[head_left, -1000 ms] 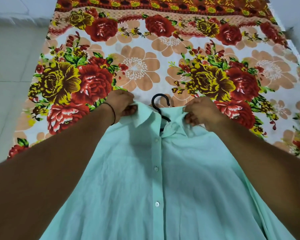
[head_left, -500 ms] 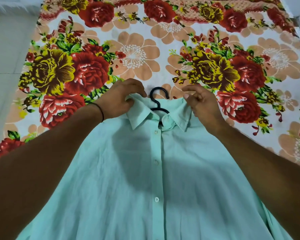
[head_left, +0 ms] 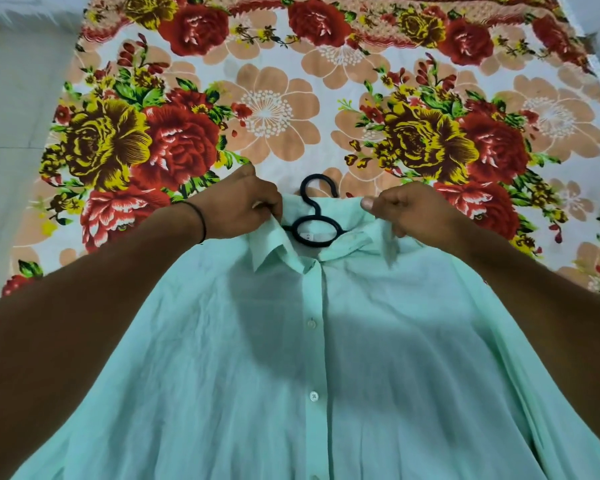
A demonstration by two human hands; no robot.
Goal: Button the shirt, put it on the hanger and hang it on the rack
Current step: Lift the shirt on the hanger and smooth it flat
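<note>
Both hands are up at the neck of the pale mint-green button-front shirt [head_left: 291,358], which lies flat, front up, on the red-and-yellow floral bedsheet [head_left: 267,109]. The left hand [head_left: 238,206] has thumb and fingers pinched together on the left collar edge. The right hand [head_left: 413,213] has its fingers curled tight into the cloth at the right collar. Between the two sets of fingertips sits the thin black plastic hanger [head_left: 318,210], hook poking out beyond the collar, arms hidden inside the shirt.

The step, I'd say, is seating the shoulders on it. Done well, each side gets drawn outward from the fingers evenly, so the hook ends up centred between them. The collar flap just inside the right fingers looks crumpled, so flatten that before lifting. The placket below the fingers appears buttoned. Then lift by the hook, not the cloth. No rack in sight.
</note>
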